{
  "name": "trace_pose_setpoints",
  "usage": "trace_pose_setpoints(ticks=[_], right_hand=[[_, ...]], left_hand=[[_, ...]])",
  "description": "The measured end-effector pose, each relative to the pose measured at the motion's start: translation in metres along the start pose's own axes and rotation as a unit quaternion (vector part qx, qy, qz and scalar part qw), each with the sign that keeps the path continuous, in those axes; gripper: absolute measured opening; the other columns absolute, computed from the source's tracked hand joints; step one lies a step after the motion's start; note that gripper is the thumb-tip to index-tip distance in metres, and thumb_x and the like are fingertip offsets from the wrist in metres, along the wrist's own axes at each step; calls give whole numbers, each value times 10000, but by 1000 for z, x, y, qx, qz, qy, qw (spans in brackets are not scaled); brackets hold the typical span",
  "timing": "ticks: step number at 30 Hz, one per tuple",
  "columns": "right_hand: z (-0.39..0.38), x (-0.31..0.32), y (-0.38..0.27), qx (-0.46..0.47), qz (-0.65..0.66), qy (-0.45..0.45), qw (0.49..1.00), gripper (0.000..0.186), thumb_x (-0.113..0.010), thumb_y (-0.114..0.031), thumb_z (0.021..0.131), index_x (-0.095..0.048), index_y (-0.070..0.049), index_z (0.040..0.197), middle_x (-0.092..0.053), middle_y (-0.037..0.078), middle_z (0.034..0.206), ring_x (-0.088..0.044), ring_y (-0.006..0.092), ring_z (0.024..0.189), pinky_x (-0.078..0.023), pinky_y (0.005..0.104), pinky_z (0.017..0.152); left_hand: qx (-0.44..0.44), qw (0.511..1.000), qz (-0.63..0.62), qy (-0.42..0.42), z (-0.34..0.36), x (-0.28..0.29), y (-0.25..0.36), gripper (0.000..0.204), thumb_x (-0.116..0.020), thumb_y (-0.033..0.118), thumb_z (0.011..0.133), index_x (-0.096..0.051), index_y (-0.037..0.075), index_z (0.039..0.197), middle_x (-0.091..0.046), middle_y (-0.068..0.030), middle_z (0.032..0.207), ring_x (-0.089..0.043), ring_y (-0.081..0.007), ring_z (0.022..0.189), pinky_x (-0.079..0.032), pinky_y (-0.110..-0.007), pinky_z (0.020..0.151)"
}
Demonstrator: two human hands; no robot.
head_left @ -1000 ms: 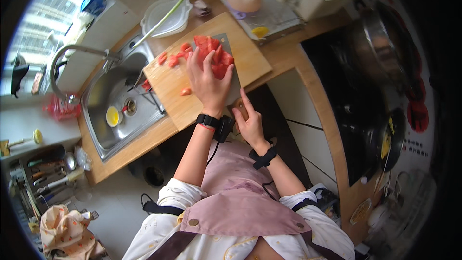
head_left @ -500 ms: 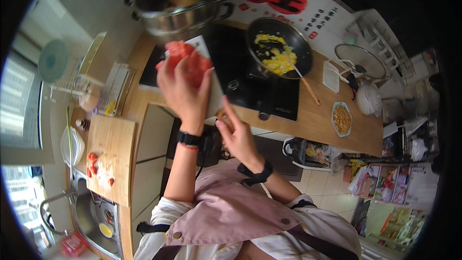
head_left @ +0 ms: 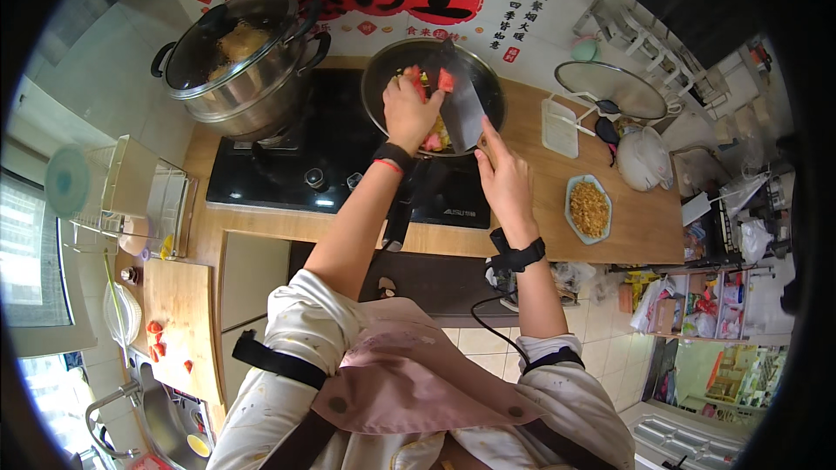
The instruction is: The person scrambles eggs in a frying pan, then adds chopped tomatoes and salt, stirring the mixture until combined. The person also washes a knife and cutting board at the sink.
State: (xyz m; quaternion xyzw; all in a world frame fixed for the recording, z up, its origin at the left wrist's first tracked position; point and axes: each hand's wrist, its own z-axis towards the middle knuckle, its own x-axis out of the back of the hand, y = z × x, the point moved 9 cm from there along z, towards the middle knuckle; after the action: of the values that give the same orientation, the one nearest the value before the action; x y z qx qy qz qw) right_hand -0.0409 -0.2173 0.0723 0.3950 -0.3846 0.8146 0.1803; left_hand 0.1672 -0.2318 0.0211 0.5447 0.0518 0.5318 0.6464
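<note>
Over a dark frying pan (head_left: pixel 375 78) on the stove, my left hand (head_left: pixel 411 113) reaches in with its fingers apart, beside red tomato pieces. One tomato piece (head_left: pixel 446 80) clings to the cleaver (head_left: pixel 466 113), whose broad blade slants across the pan. My right hand (head_left: pixel 507 178) grips the cleaver's wooden handle at the pan's near right rim. Yellow scrambled egg and more tomato show in part in the pan; the hand and blade hide the rest.
A lidded steamer pot (head_left: pixel 231 78) stands at the back left of the black cooktop (head_left: pixel 283 174). On the right are a bowl of brown crumbly food (head_left: pixel 589 209), a white tray (head_left: pixel 560 128) and a glass lid (head_left: pixel 610 87). A cutting board (head_left: pixel 181 313) with tomato bits lies left, near the sink (head_left: pixel 165 418).
Both hands have moved right with the cleaver, from over the stove's left side to over the pan. Most of the tomato heap has left the blade, and tomato now shows in the pan.
</note>
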Motion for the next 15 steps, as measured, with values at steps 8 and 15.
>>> trace_pose_setpoints(ticks=[8,15], right_hand=[[8,5,-2,38,-20,62,997,521,-619,-149,904,-481,-233,1399,-685,147,974,-656,354,801,-524,436,671],[-27,5,-30,-178,345,-15,922,586,-573,-199,978,-314,-145,1500,-553,11,746,-477,55,523,-406,205,451]], left_hand=[[-157,984,-64,-60,-11,72,19,409,-541,-10,818,-533,29,1225,-558,-186,1223,-501,-375,1172,-408,-415,1015],[-120,989,-83,6,-75,199,-18,395,-587,14,848,-522,45,1236,-541,-148,1259,-472,-325,1239,-370,-399,1062]])
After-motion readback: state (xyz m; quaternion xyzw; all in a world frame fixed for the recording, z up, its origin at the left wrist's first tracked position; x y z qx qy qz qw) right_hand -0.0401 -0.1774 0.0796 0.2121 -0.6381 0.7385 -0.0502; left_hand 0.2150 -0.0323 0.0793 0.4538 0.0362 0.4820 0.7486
